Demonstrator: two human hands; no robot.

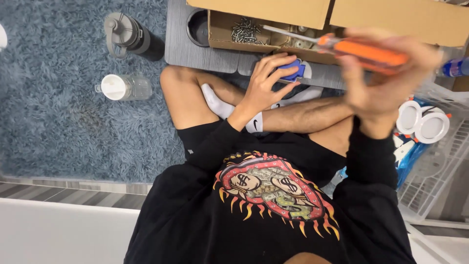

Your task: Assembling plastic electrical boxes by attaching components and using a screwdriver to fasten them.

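I sit cross-legged on the floor in a black printed shirt. My left hand (267, 84) is closed around a small blue and white part (294, 70) resting on my leg. Raised and blurred, my right hand (386, 78) grips an orange-handled screwdriver (364, 50), whose metal shaft points left over an open cardboard box (264, 27). Inside the box lie several loose screws (245, 32) and metal pieces.
A dark grey bottle (129, 35) and a clear bottle with a white lid (122, 87) lie on the blue shaggy rug (58, 98). A white wire basket (435, 166) with white round parts and blue packets stands at the right. A grey mat (195, 54) lies under the box.
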